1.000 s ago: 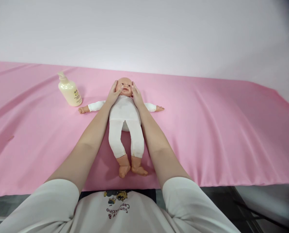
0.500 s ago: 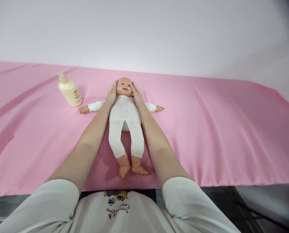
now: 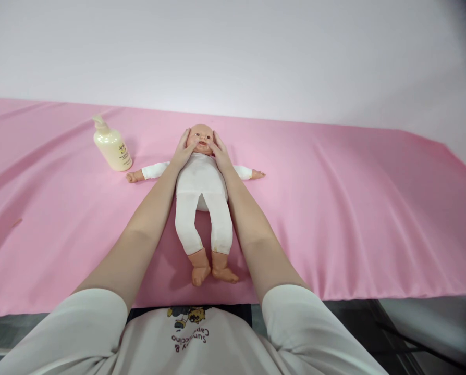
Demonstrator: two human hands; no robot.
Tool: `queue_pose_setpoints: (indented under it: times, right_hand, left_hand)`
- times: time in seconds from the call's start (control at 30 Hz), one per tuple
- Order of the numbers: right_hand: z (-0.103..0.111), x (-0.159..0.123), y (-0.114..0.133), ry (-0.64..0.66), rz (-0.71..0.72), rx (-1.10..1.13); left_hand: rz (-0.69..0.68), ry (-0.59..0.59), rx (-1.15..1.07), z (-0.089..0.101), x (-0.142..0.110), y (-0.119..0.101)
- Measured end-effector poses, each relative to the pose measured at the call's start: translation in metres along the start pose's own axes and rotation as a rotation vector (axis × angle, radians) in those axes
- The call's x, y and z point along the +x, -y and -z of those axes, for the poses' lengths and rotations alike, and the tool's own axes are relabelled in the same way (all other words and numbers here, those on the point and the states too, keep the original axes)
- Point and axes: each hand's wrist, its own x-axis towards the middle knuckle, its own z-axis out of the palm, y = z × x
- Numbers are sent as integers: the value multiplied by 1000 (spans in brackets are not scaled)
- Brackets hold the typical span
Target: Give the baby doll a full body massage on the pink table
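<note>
A baby doll [image 3: 201, 177] in a white cloth suit lies on its back, head away from me and bare feet towards me. My left hand [image 3: 183, 150] cups the side of its head at the left of the view, the thumb lying on the cheek by the mouth. On the other side of the head, my right hand [image 3: 220, 152] does the same, its thumb also near the mouth. The fingers of both hands run up along the head and are partly hidden behind it. The doll's arms stretch out sideways beyond my forearms.
A cream-coloured pump bottle [image 3: 113, 151] stands to the left of the doll, near its hand. Pink cloth [image 3: 334, 208] with folds covers the table. Behind the table rises a pale wall [image 3: 233, 57].
Both thumbs have moved inward onto the doll's cheeks beside its mouth; earlier they lay back along the hands. The doll's body and the bottle have stayed in place.
</note>
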Motion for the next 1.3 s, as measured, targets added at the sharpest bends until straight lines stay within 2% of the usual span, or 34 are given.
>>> queue_pose_setpoints:
  times: [0.13, 0.3, 0.5, 0.73, 0.87, 0.97, 1.3]
  right_hand:
    - [1, 2, 0, -5, -82, 15]
    - [2, 1, 1, -26, -65, 12]
    - [-1, -2, 6, 10, -66, -7]
    - [-2, -2, 5, 31, -49, -39]
    - [-2, 0, 6, 0, -90, -7]
    - [-2, 1, 6, -7, -109, 18]
    - [1, -2, -1, 63, -10, 67]
  left_hand:
    - [1, -5, 2, -1, -1, 0]
    - [-13, -21, -4, -4, 0, 4]
    - [-31, -81, -75, -6, 5, 13]
    - [-20, -117, -3, -3, 2, 4]
    - [26, -159, -13, -3, 4, 3]
    - [41, -164, -53, -2, 7, 9]
    - [-141, -51, -154, 2, 19, 43]
